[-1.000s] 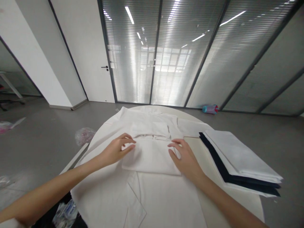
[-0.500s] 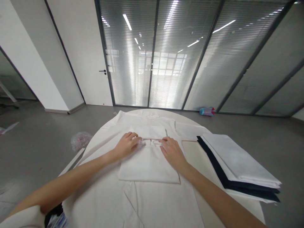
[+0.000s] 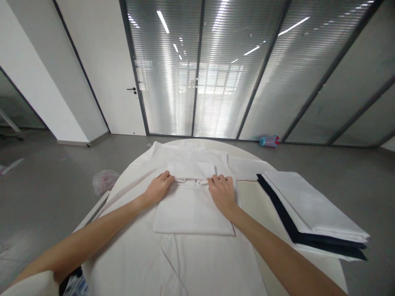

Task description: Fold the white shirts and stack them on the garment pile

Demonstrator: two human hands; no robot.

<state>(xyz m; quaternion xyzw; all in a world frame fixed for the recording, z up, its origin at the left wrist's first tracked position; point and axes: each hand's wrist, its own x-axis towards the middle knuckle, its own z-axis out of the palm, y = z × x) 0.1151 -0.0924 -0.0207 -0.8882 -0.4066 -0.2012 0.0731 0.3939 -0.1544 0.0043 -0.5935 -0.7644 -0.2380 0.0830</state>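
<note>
A white garment [image 3: 216, 263] lies spread over the round table, with a collar-like part at the far end and a sleeve reaching right. On its middle rests a folded rectangular white cloth [image 3: 191, 213], whose far edge is gathered and has a small slit. My left hand [image 3: 160, 186] is closed, its fingertips pinching that edge at the left end. At the right end, my right hand [image 3: 222, 191] has its fingers curled down over the same edge. The fingertips of both hands are partly hidden. A thin cord or seam line crosses the garment nearer to me.
To the right, a stack of folded white and dark navy cloth [image 3: 314, 205] overhangs the round table's [image 3: 327, 271] edge. A clear plastic bag [image 3: 105, 181] lies on the floor at left. Near the glass wall lies a blue and pink bundle [image 3: 269, 141].
My left hand has shifted slightly left, and its fingers have closed at the edge. My right hand's fingers have moved a little right and curled in. The cloth edge looks straighter between them.
</note>
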